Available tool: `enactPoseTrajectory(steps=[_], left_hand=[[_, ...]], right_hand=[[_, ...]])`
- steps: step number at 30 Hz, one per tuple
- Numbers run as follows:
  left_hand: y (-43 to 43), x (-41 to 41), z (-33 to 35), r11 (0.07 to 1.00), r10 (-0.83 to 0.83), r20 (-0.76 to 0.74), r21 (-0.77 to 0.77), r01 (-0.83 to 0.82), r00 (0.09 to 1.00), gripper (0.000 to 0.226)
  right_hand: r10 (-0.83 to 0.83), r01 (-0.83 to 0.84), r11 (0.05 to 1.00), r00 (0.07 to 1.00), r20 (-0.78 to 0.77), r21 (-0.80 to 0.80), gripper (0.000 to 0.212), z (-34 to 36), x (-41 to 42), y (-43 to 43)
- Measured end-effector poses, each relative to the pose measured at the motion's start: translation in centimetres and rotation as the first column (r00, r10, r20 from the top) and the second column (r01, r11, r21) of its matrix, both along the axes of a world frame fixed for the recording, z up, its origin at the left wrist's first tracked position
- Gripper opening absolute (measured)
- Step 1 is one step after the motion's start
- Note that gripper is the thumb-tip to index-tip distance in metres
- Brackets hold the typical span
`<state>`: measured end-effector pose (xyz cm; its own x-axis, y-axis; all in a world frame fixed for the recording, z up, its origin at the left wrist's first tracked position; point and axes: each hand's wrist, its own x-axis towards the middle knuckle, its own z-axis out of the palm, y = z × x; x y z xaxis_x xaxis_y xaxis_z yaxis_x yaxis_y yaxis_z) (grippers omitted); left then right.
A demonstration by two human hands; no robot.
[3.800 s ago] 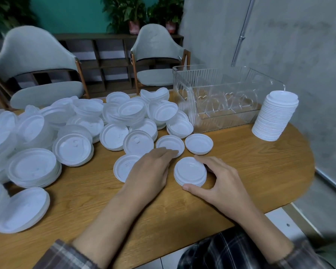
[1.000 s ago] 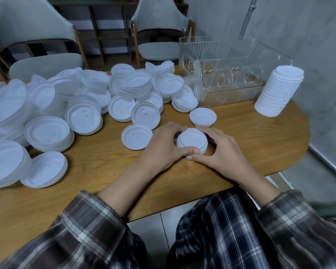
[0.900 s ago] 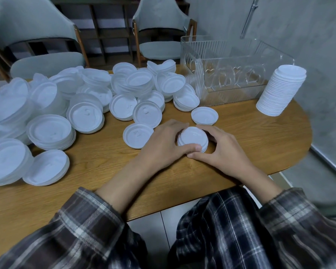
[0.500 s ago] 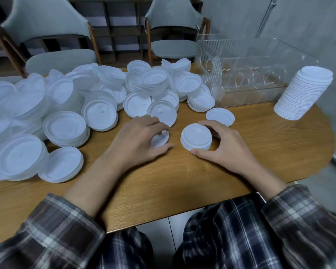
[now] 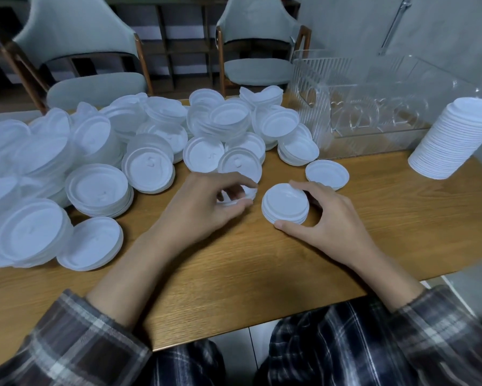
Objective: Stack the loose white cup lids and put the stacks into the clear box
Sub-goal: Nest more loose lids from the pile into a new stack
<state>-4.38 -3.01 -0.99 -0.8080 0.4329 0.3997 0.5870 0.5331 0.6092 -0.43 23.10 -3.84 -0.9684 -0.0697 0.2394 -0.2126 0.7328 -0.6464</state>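
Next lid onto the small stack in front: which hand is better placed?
Left. The left hand pinches a loose lid right beside the small stack. The right hand is occupied, gripping that stack's rim to steady it.

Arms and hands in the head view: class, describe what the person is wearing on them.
Both the left hand and right hand are bare: no gloves, rings or watch visible. The left sleeve and right sleeve are dark plaid with pale lines, leaving the forearms bare.

Open table (image 5: 401, 218) rightward — lid pile (image 5: 147, 165) (seemingly dense) blocks left.
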Motion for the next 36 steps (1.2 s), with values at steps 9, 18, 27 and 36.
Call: enactPoseTrajectory(steps=[9, 18, 27, 36], left_hand=[[-0.1, 0.0, 1.9, 0.866, -0.183, 0.386, 0.498, -0.037, 0.904, 0.049], [1.6, 0.5, 0.2, 0.874, -0.184, 0.569, 0.468, -0.132, 0.802, 0.041], [2.5, 0.6, -1.6, 0.989, 0.055, 0.349, 0.111, -0.099, 0.936, 0.041], [3.3, 0.8, -1.9, 0.992, 0.037, 0.230, 0.107, -0.063, 0.972, 0.055]], right_hand=[[0.014, -0.014, 1.000, 1.000, -0.028, 0.000, 0.079, -0.4, 0.4, -0.8], [0.074, -0.075, 0.997, 0.997, -0.023, -0.028, 0.089, -0.5, 0.3, -0.8], [0.058, -0.057, 0.998, 0.998, -0.040, 0.029, 0.093, -0.6, 0.4, -0.8], [0.057, -0.055, 0.996, 0.998, -0.021, 0.068, 0.110, -0.7, 0.2, -0.9]])
